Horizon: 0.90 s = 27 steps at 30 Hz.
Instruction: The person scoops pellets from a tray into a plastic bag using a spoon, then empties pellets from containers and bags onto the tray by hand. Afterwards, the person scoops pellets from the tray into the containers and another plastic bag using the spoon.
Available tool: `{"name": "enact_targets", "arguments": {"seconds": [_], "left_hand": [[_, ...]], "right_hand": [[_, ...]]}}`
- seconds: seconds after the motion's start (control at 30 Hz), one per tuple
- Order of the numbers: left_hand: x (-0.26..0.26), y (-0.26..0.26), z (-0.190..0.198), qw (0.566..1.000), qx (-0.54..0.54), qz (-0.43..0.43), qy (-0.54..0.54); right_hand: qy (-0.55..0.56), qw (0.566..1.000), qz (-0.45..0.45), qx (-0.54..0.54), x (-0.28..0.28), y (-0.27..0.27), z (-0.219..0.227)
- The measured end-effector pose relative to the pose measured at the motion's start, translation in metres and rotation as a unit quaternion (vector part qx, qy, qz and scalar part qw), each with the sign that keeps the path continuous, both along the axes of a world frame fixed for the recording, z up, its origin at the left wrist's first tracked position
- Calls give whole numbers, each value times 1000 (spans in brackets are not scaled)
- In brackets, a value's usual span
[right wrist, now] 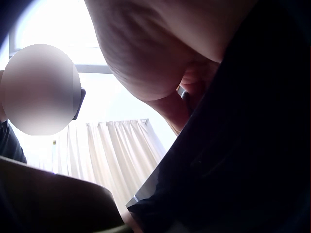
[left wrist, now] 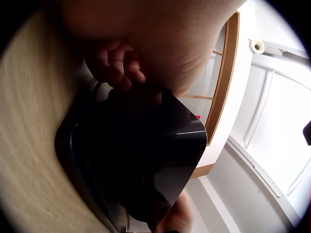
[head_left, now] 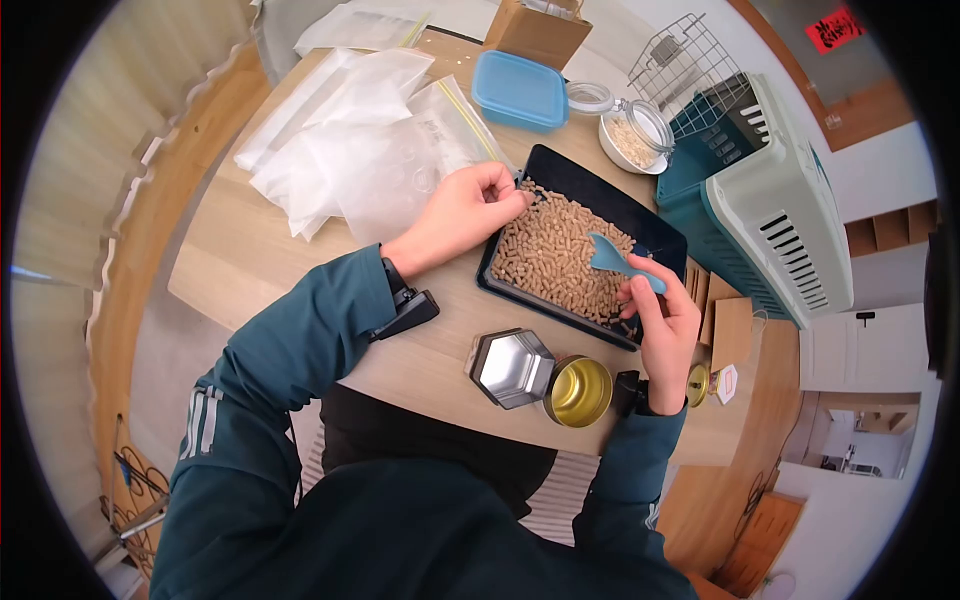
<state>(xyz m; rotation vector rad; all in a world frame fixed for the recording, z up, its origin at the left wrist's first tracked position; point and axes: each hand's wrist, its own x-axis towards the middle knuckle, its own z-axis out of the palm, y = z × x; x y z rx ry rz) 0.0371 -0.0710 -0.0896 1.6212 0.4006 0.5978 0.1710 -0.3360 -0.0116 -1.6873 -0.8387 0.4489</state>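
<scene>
Left hand (head_left: 460, 215) is on the near-left corner of the dark tray (head_left: 575, 178), fingers curled at the rim; left wrist view shows them bent round the edge. Right hand (head_left: 668, 325) has the blue scoop (head_left: 607, 256) pinched by the handle, thumb against fingers, over the tray's right part. Scoop blade sits over the pellets (head_left: 560, 250); can't tell if it's dug in or just touching. Tray is on the bench (head_left: 225, 250), pellets spread across it, dark wall showing along the far side. Hex tin (head_left: 512, 368) and gold tin (head_left: 582, 392) are side by side between the tray and the person, both open, metal insides showing. Clear bags (head_left: 350, 140) lie left of the tray, partly overlapping. Blue box (head_left: 520, 92) is beyond the tray, lid on. Open jar (head_left: 632, 150) with pale flakes is to its right, near the carrier (head_left: 780, 210). Wire rack (head_left: 690, 60) leans by the carrier. Right wrist view is mostly dark; scoop barely readable there.
</scene>
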Motion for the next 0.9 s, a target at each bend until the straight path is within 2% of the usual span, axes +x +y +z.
{"name": "enact_targets", "arguments": {"seconds": [0.1,0.2,0.37,0.53,0.63,0.73,0.87,0.9], "left_hand": [[-1,-1,2,1000,-5,-5,22],[1,0,-1,1000,20,-4,-10],[-2,0,7,999,25,2,28],[3,-1,-5,1000,-7,3,-5],[0,-2,-1,999,-43,-22,11],[2,-3,-2,1000,-8,0,-25],[-4,-3,9,999,-11,-12,34],[-4,-4,10,999,-12,-12,40]], "right_hand": [[-55,998,-2,-18,-2,0,-3],[-67,998,-13,-10,-6,2,-1],[-62,998,-8,-7,-1,-1,-1],[1,1000,2,10,1,-4,-1],[30,999,11,17,3,-7,1],[45,998,5,32,4,-8,4],[65,994,-23,84,11,-11,4],[99,988,-31,116,12,-12,5]]}}
